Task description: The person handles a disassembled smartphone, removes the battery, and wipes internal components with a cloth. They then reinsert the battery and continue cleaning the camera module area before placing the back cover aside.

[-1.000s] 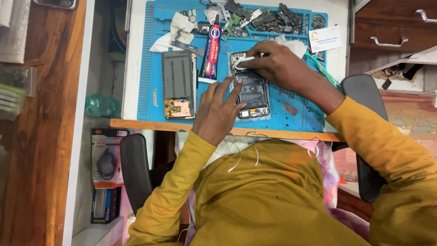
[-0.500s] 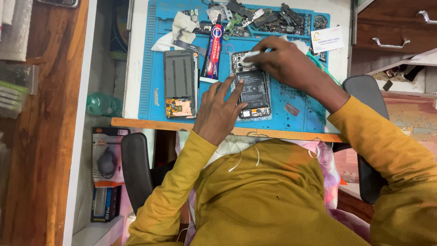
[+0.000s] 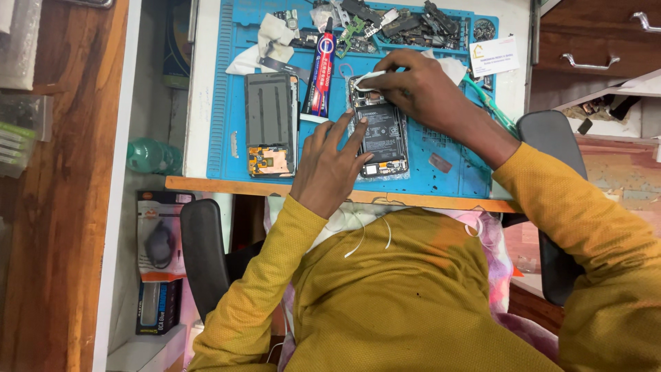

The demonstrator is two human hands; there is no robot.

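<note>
An opened phone (image 3: 383, 141) with its black battery showing lies on the blue work mat (image 3: 451, 176). My left hand (image 3: 327, 169) rests at its left side, with the fingertips pressing on the phone's edge. My right hand (image 3: 423, 86) is above the phone's top end and pinches a thin white tool or wipe (image 3: 368, 76) against the camera area. Left of the phone lies a detached grey panel (image 3: 270, 120) with a copper-coloured part at its near end. A red-and-blue glue tube (image 3: 320, 72) lies between the panel and the phone.
Several loose phone parts (image 3: 396, 21) are heaped at the mat's far edge, beside a white card (image 3: 494, 55). A teal-handled tool (image 3: 492, 107) lies under my right wrist. A green bottle (image 3: 148, 155) sits left of the desk. Wooden drawers (image 3: 599, 41) stand at the right.
My right hand has slid the white piece slightly toward the phone's far end. My left hand stays pressed on the phone.
</note>
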